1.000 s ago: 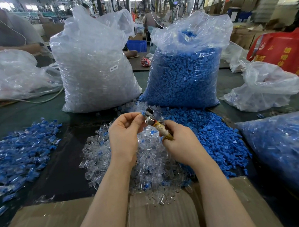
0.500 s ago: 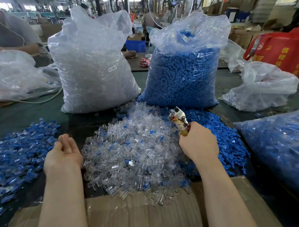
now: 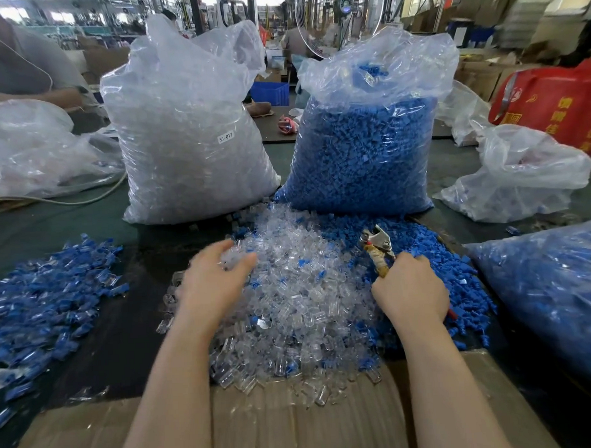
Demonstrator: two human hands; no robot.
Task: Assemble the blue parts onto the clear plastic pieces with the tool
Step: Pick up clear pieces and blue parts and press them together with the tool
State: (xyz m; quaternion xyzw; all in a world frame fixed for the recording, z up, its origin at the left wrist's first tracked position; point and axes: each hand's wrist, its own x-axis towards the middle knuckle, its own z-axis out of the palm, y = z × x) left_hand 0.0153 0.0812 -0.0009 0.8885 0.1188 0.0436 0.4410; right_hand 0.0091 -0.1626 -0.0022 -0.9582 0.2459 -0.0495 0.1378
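Observation:
A heap of clear plastic pieces (image 3: 300,291) lies on the table in front of me, with loose blue parts (image 3: 434,251) piled at its right side. My left hand (image 3: 212,285) reaches into the left edge of the clear heap, fingers spread over the pieces; what its fingertips touch is blurred. My right hand (image 3: 408,290) grips the wrapped handle of a plier-like tool (image 3: 378,247), whose metal jaws point up and away over the blue parts.
A tall bag of clear pieces (image 3: 192,133) and a tall bag of blue parts (image 3: 365,146) stand behind the heaps. Assembled blue-and-clear pieces (image 3: 43,295) lie at the left. Another bag (image 3: 561,297) sits at the right. Cardboard (image 3: 296,427) covers the near edge.
My left hand left the tool, swung out to the assembled pile at the left, then came back to the clear heap. My right hand drew the tool to the right.

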